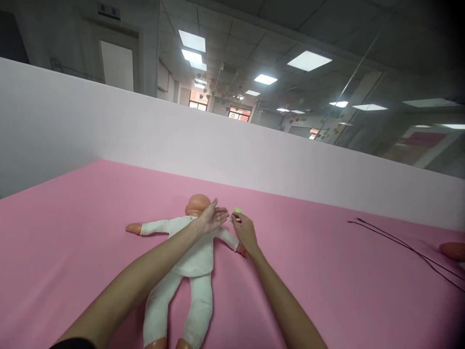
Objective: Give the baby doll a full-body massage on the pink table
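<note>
1. A dim ceiling (225, 36) with bright light panels (309, 61) spreads across the upper part of the view, beyond a long white partition (232, 155).
2. A pink surface (308, 271) fills most of the lower half and meets the foot of the partition.
3. The doll (196, 254), dressed in white, lies stretched out on the pink surface, its arms flung wide and its head toward the partition. The lower edge of the view cuts off its feet.
4. Two thin dark cables (413, 250) run over the pink surface at the right, well apart from the doll.
5. The left hand (212, 218) hangs over the doll's shoulder, just beside its head, palm turned up and fingers stretched out. Its forearm crosses in front of the doll's body.
6. The right hand (246, 229) faces it, thumb and fingertips pinching a small pale item (231, 220) above the doll's outstretched arm.
7. A bright green round thing (237, 211) shows just behind the right fingers; whether it joins the pale item, I cannot tell.
</note>
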`<state>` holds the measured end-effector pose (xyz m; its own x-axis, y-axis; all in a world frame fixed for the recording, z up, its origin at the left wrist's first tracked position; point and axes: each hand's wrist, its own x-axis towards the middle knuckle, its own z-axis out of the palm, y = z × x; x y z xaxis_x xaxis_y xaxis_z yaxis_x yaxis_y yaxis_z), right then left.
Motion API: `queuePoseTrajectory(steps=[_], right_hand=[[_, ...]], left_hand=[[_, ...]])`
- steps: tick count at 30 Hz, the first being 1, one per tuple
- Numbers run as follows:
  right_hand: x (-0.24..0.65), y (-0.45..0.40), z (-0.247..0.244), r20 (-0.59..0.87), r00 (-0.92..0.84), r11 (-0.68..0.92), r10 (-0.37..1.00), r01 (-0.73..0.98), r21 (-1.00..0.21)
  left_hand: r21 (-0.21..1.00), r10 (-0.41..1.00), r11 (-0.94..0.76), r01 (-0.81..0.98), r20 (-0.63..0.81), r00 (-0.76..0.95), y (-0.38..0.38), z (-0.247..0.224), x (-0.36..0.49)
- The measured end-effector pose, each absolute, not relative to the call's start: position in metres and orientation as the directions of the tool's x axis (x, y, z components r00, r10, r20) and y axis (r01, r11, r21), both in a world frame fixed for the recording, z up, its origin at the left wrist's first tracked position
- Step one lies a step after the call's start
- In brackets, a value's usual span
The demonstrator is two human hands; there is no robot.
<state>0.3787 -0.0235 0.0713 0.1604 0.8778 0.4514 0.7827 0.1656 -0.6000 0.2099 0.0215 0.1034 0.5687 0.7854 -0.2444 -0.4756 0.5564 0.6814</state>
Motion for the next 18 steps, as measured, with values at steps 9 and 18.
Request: queuePoseTrajectory(steps=[9, 18], right_hand=[[0.414, 0.008, 0.052, 0.447, 0.129, 0.137, 0.885, 0.846, -0.515], [0.405, 0.003, 0.045, 0.415, 0.074, 0.191, 0.907, 0.805, -0.561]], left_hand=[[0.552, 0.780, 0.620, -0.558, -0.355, 0.515, 0.053, 0.074, 0.280], [0.594, 0.770, 0.596, -0.540, -0.233, 0.594, 0.048, 0.095, 0.252]])
